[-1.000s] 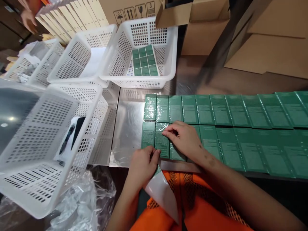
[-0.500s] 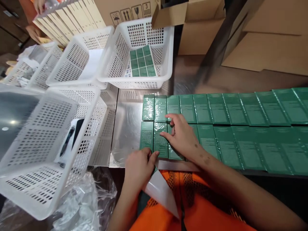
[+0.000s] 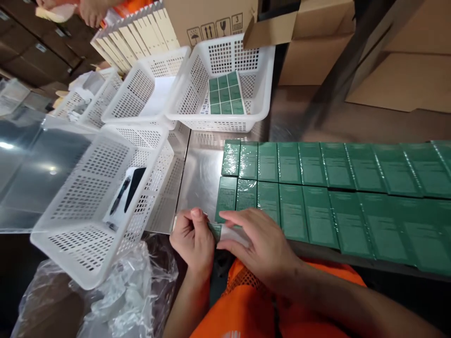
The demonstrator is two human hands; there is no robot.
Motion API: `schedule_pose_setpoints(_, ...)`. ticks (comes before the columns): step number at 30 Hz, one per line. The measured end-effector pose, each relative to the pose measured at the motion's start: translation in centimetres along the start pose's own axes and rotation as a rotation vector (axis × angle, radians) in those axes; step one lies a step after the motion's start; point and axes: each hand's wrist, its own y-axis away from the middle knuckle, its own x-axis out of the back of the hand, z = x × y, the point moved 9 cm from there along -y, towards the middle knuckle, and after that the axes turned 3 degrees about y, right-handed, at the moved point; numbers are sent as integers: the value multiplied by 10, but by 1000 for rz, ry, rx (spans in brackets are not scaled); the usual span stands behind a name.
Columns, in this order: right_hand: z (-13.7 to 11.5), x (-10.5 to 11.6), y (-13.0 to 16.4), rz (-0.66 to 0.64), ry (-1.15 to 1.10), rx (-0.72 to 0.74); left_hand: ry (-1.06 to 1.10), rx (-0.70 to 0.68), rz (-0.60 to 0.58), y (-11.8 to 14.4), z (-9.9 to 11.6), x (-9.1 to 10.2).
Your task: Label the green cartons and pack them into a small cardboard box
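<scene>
Item, as I see it from my station: one shiny metal surface (image 3: 202, 173), reflective, bare at its left-centre. On it I count two rows of green shrink-wrapped boxes (image 3: 317, 188), laid flat, edges touching, running to the right edge of view. Far side: white perforated basket (image 3: 262, 101) holding a green sheet; two more white baskets (image 3: 141, 101) to its left. Brown cardboard cartons (image 3: 405, 80) at far right

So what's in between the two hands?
A small green label on a strip of pale backing sheet, pinched between the left hand and the right hand, in the head view.
</scene>
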Motion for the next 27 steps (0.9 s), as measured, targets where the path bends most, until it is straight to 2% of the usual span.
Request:
schedule_pose_setpoints(4,8,-1,-6,25,17,-35,229,68,-106,5,-8,-5)
schedule_pose_setpoints(8,13,4,-5,71,79,-28,473,272,-268,5,-20,-12)
schedule_pose_setpoints(11,8,4,-4,77,126,55,622,381,-409,9,-20,-20)
schedule_pose_setpoints(19,-17,8,1,210,510,336,623,474,-558,12,-24,-35)
schedule_pose_setpoints(21,-26,2,7,171,530,425,583,510,-548,10,-29,-36)
schedule_pose_setpoints(24,-45,-7,22,24,436,564,551,562,-524,1,-39,-33)
schedule_pose_setpoints(27,-62,9,30,-81,183,636,523,587,-510,-18,-49,-26)
